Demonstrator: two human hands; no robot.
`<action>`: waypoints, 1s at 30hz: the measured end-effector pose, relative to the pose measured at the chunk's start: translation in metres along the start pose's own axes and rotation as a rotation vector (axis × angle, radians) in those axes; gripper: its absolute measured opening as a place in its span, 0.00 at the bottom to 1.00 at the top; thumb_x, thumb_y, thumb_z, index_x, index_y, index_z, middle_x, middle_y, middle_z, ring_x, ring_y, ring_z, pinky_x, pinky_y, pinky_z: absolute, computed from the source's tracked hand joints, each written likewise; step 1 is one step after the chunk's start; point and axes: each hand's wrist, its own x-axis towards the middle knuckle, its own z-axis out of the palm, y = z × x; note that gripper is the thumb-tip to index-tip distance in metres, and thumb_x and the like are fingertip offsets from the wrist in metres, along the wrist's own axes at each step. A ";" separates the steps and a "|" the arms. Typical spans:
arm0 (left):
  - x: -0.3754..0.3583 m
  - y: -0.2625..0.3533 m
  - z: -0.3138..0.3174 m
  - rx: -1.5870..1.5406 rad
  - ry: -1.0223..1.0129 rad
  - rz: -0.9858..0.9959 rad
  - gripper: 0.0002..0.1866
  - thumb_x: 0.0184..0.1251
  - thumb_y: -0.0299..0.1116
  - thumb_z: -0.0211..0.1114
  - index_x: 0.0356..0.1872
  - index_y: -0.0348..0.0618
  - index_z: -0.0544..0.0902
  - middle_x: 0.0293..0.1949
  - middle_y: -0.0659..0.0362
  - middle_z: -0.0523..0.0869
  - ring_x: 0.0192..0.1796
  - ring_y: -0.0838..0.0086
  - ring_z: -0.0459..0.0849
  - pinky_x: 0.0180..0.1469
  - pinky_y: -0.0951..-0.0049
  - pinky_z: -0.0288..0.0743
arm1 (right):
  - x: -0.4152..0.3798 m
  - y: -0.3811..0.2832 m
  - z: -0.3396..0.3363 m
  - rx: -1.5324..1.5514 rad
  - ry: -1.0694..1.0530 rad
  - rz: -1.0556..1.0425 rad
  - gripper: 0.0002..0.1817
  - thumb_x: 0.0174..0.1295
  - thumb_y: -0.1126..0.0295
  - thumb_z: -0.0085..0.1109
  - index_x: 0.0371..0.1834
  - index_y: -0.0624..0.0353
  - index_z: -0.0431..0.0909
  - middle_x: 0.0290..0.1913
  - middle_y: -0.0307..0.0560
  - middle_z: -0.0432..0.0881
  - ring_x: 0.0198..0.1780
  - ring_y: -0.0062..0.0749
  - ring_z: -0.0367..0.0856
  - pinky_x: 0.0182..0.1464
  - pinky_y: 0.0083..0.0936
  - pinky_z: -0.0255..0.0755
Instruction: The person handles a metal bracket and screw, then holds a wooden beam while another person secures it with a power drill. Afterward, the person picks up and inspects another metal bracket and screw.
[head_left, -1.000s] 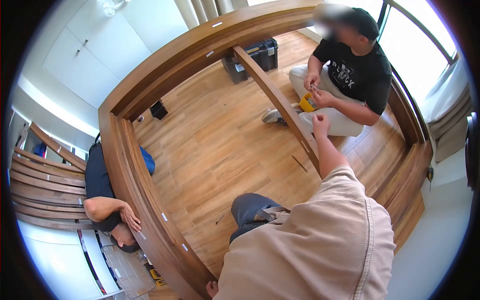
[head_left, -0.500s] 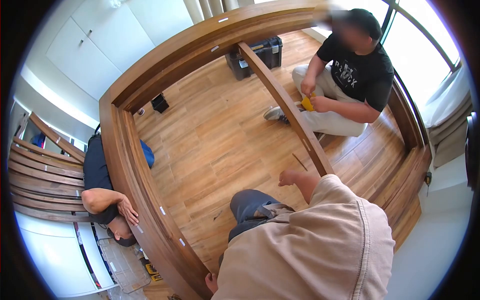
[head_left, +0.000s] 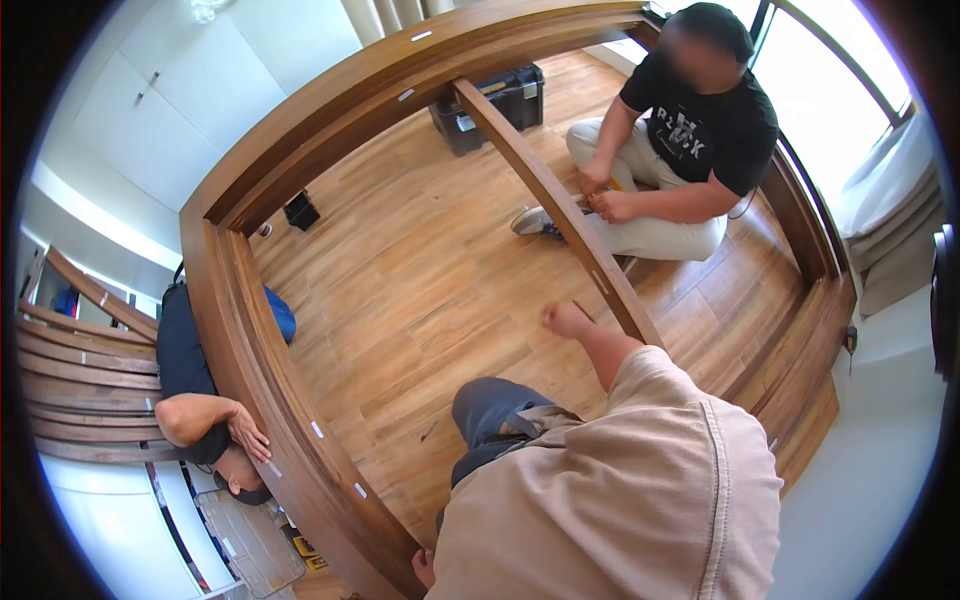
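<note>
1. Beside the centre rail point(head_left: 560, 215) of the bed frame point(head_left: 240, 330), my right hand point(head_left: 566, 320) hovers loosely curled, holding nothing visible; the rail appears fitted.
2. Left hand point(head_left: 424, 570) rests at the frame's near edge, grip unclear.
3. Slats point(head_left: 80, 370) lie stacked outside, apparently not yet laid.

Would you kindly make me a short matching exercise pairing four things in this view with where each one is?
1. right hand
2. left hand
3. black toolbox
4. co-worker in black shirt

a. sitting by the window
b. on the floor beyond the centre rail
c. on the near rail of the bed frame
d. beside the centre rail

Pairs: 1-d, 2-c, 3-b, 4-a
</note>
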 end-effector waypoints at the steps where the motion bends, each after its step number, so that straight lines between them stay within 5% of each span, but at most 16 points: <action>1: 0.002 0.007 -0.003 0.005 -0.012 0.005 0.21 0.61 0.37 0.61 0.50 0.31 0.73 0.44 0.48 0.79 0.45 0.65 0.77 0.50 0.69 0.70 | 0.012 0.001 -0.015 0.099 0.182 0.035 0.14 0.54 0.62 0.60 0.37 0.60 0.79 0.33 0.53 0.82 0.28 0.38 0.80 0.33 0.29 0.73; 3: 0.002 0.017 -0.014 0.041 -0.056 -0.003 0.23 0.62 0.38 0.61 0.51 0.29 0.71 0.46 0.46 0.78 0.48 0.63 0.77 0.53 0.67 0.69 | 0.025 -0.015 -0.064 0.116 0.433 0.069 0.19 0.56 0.57 0.57 0.46 0.56 0.77 0.41 0.60 0.80 0.45 0.49 0.79 0.47 0.38 0.72; 5: 0.002 0.028 -0.016 0.068 -0.067 -0.003 0.23 0.62 0.38 0.61 0.51 0.29 0.71 0.46 0.46 0.78 0.48 0.63 0.76 0.53 0.67 0.69 | 0.101 0.066 -0.056 0.180 0.707 -0.034 0.20 0.58 0.66 0.58 0.53 0.57 0.69 0.22 0.44 0.76 0.18 0.29 0.73 0.22 0.30 0.68; 9: 0.003 0.040 -0.017 0.133 -0.055 -0.010 0.23 0.62 0.38 0.60 0.51 0.29 0.72 0.47 0.46 0.78 0.49 0.62 0.76 0.54 0.67 0.69 | 0.144 0.100 -0.091 0.353 0.565 0.133 0.28 0.59 0.69 0.57 0.62 0.53 0.57 0.21 0.42 0.72 0.15 0.26 0.68 0.16 0.26 0.61; 13: -0.001 0.044 -0.018 0.178 -0.036 -0.024 0.23 0.62 0.38 0.60 0.51 0.29 0.72 0.47 0.45 0.78 0.50 0.62 0.76 0.55 0.66 0.68 | 0.076 -0.008 -0.144 0.632 0.422 0.332 0.31 0.60 0.69 0.56 0.65 0.48 0.52 0.20 0.42 0.70 0.13 0.24 0.65 0.14 0.24 0.58; 17: -0.008 0.054 -0.021 0.158 -0.047 0.024 0.22 0.62 0.37 0.60 0.50 0.29 0.72 0.47 0.45 0.78 0.50 0.61 0.76 0.55 0.66 0.68 | 0.099 0.021 -0.122 0.663 0.413 0.320 0.35 0.60 0.69 0.55 0.68 0.46 0.47 0.20 0.41 0.69 0.13 0.24 0.64 0.13 0.24 0.58; 19: -0.009 0.063 -0.020 0.165 -0.039 0.037 0.22 0.62 0.37 0.59 0.50 0.29 0.72 0.47 0.45 0.78 0.50 0.61 0.76 0.55 0.66 0.68 | 0.137 0.080 -0.093 0.689 0.433 0.153 0.38 0.59 0.69 0.56 0.70 0.47 0.44 0.20 0.40 0.70 0.13 0.23 0.64 0.13 0.24 0.58; 22: -0.010 0.065 -0.025 0.170 -0.012 0.018 0.22 0.61 0.37 0.60 0.50 0.29 0.72 0.47 0.44 0.78 0.50 0.60 0.76 0.55 0.66 0.68 | 0.139 0.094 -0.082 0.321 0.558 0.091 0.38 0.59 0.69 0.57 0.69 0.49 0.46 0.20 0.40 0.70 0.14 0.23 0.65 0.13 0.24 0.58; 30: -0.010 0.039 -0.020 0.100 -0.011 -0.002 0.22 0.61 0.36 0.61 0.50 0.30 0.72 0.45 0.47 0.79 0.48 0.63 0.77 0.54 0.68 0.69 | 0.164 0.125 -0.074 0.352 0.587 0.071 0.37 0.59 0.67 0.57 0.69 0.48 0.46 0.19 0.38 0.70 0.16 0.24 0.67 0.16 0.25 0.62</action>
